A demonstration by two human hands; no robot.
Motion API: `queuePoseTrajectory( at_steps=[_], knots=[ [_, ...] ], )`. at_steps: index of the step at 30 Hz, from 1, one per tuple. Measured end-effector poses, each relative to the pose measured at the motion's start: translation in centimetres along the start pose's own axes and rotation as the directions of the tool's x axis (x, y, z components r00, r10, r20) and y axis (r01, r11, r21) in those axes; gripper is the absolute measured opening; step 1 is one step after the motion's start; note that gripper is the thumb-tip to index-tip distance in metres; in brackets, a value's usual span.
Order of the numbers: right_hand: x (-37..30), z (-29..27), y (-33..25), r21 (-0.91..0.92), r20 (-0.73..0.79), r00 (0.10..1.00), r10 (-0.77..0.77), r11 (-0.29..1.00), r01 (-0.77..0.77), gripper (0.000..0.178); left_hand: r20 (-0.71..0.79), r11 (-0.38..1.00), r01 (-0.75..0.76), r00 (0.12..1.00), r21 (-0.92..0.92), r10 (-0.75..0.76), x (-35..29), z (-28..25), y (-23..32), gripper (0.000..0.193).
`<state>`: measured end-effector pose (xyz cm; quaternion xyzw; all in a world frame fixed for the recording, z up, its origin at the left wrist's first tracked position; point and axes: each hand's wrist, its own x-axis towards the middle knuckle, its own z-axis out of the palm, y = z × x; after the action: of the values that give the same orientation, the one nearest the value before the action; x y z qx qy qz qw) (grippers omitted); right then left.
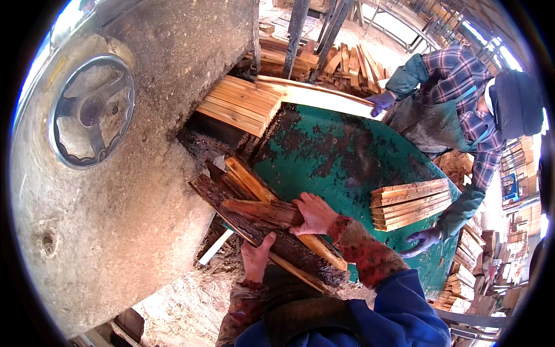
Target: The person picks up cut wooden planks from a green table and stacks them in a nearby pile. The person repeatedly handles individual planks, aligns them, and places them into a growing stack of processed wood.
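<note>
My left hand (256,258) is closed on the edge of a long bark-covered slab (298,258) that slants down toward my body. My right hand (315,214) grips the end of a shorter rough wood offcut (260,212), which lies across the other pieces. Under it runs another long slab (250,178) with a pale orange edge, its lower end coming out below my right hand. The pieces overlap at the near left corner of the green machine table (341,168). My fingers on the far sides of the wood are partly hidden.
A large machine housing with a handwheel (91,111) stands at left. Beside it lie stacked planks (240,103). Across the table a co-worker (445,110) in gloves has one hand on a long board (326,99). A second plank stack (410,202) sits at right. Sawdust (188,306) covers the ground.
</note>
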<state>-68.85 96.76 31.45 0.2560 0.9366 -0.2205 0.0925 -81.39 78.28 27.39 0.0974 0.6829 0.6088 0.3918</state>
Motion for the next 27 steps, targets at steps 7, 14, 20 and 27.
queuePoseTrajectory(
  at_steps=[7,14,20,27],
  knots=[
    [-3.6,0.4,0.4,0.053,0.146,0.978,0.149,0.986,-0.158,0.083,-0.009,0.998,-0.014,1.000,-0.061,0.013,0.1,0.1,-0.8,0.045],
    [-7.0,1.1,-0.6,0.295,-0.076,0.968,0.241,0.932,-0.209,0.085,0.012,0.999,-0.022,1.000,-0.035,0.022,0.0,0.1,0.1,0.045],
    [-7.5,3.5,-0.9,0.276,-0.416,0.896,0.156,0.960,-0.039,0.064,0.004,0.998,-0.026,1.000,-0.051,0.026,0.1,0.1,-0.2,0.046],
    [-7.6,2.5,-1.4,0.296,-0.376,0.904,0.203,0.951,-0.090,0.039,-0.011,1.000,-0.021,1.000,0.023,0.021,-0.2,0.0,0.2,0.047]
  ],
)
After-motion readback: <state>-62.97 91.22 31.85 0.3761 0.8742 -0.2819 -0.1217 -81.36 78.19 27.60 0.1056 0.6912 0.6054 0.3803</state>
